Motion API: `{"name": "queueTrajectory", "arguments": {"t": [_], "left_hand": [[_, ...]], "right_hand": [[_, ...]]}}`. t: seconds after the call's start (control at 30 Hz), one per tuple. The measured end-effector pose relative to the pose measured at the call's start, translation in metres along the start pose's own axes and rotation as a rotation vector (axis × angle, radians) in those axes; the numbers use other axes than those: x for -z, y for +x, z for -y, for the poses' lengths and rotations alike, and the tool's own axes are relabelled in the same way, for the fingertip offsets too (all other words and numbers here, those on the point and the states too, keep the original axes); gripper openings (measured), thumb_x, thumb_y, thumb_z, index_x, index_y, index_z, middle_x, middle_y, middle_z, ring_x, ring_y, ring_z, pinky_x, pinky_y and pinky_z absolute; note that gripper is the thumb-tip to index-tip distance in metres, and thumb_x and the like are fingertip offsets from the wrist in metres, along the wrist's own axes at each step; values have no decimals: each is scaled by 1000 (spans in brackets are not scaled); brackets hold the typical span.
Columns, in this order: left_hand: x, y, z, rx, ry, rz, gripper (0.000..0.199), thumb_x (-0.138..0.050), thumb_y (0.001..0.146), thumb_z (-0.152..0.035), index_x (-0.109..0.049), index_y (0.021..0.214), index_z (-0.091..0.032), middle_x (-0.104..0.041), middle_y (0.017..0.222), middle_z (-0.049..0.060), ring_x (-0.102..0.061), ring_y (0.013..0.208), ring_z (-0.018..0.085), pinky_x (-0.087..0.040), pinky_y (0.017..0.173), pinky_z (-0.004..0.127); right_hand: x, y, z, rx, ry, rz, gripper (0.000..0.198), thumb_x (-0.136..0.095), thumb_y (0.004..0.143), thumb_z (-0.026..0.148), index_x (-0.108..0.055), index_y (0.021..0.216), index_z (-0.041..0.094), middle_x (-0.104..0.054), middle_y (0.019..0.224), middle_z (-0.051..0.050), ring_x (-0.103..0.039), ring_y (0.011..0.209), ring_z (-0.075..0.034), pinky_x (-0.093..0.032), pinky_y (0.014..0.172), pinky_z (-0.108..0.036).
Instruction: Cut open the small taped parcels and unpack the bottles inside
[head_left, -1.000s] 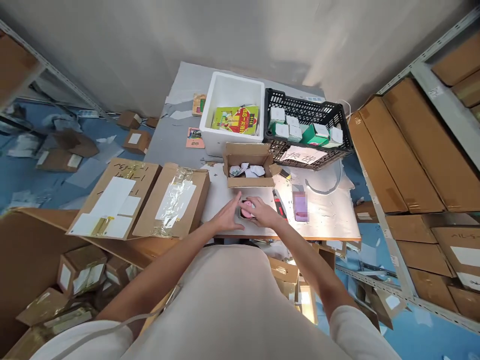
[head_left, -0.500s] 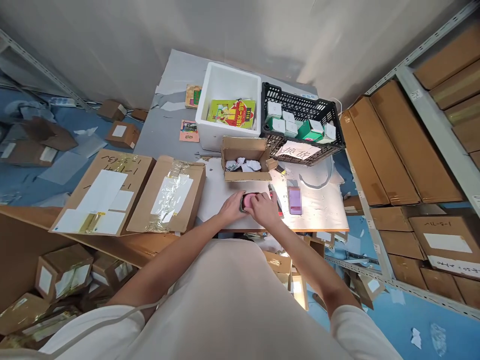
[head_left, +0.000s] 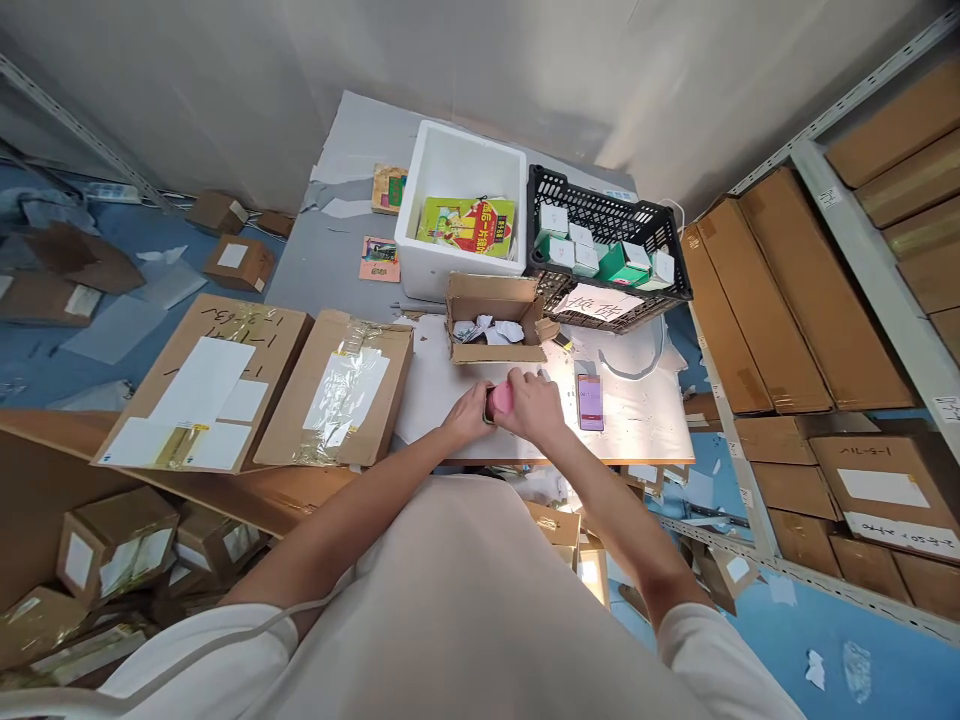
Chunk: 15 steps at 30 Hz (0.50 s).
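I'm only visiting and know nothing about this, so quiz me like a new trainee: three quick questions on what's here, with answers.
1. Which hand grips the pink item?
2. True or false: the phone lies on the table, right of the pink item.
3. What holds the green-and-white boxes? A) white bin B) black crate C) open cardboard box

Key: 1. The right hand. 2. True. 3. B.

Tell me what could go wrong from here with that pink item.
The pink item in the right hand might slip and drop over the nearby front edge of the table. The small dark container at the left hand may tip if its hold loosens. The right hand could also knock the phone lying beside it.
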<state>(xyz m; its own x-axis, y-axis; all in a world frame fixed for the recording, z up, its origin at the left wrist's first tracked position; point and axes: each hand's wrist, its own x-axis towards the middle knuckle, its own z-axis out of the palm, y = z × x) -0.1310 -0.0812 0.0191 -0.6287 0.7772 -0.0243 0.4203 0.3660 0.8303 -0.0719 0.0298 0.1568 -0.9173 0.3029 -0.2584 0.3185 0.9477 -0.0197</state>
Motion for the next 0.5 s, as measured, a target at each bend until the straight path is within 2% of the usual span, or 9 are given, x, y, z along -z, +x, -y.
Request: {"name": "queueTrajectory", "arguments": {"t": [0.13, 0.23, 0.3, 0.37, 0.43, 0.5], "left_hand": [[-1, -2, 2, -3, -22, -22, 67, -72, 63, -29, -40, 121, -18, -56, 119, 14, -56, 111, 31, -47, 91, 44], [1, -4, 2, -2, -46, -3, 72, -74, 62, -31, -39, 124, -19, -55, 122, 13, -55, 114, 31, -46, 93, 46], [4, -4, 1, 8, -57, 6, 82, -78, 57, -34, -38, 127, -18, -52, 126, 15, -52, 118, 33, -44, 97, 48], [8, -5, 0, 31, -71, 4, 96, -83, 50, -38, -36, 131, -16, -49, 130, 17, -49, 121, 34, -41, 101, 50], [14, -8, -5, 39, -80, -18, 107, -86, 46, -43, -33, 135, -16, -46, 134, 19, -47, 124, 36, -38, 103, 52], [23, -12, -15, -2, -96, -97, 111, -84, 46, -52, -32, 137, -16, -42, 139, 20, -41, 129, 37, -34, 107, 53]], "right_hand": [[61, -34, -40, 71, 209, -257, 62, -61, 70, 41, -47, 128, 21, -61, 103, -10, -58, 86, -27, -45, 71, -35], [87, -59, -83, 26, 456, -480, 55, -60, 73, 38, -52, 127, 27, -59, 106, -8, -58, 86, -25, -49, 70, -37], [83, -65, -105, -58, 679, -564, 50, -59, 73, 38, -55, 122, 28, -58, 105, -7, -56, 79, -21, -50, 61, -35], [62, -64, -116, -134, 938, -593, 47, -58, 74, 39, -53, 120, 28, -56, 105, -5, -54, 73, -18, -50, 51, -30], [34, -58, -112, -178, 1184, -580, 46, -54, 76, 41, -49, 120, 28, -54, 107, -5, -54, 73, -16, -50, 48, -27], [5, -51, -96, -182, 1361, -539, 44, -50, 80, 44, -44, 121, 29, -52, 111, -6, -56, 80, -17, -52, 50, -26]]}}
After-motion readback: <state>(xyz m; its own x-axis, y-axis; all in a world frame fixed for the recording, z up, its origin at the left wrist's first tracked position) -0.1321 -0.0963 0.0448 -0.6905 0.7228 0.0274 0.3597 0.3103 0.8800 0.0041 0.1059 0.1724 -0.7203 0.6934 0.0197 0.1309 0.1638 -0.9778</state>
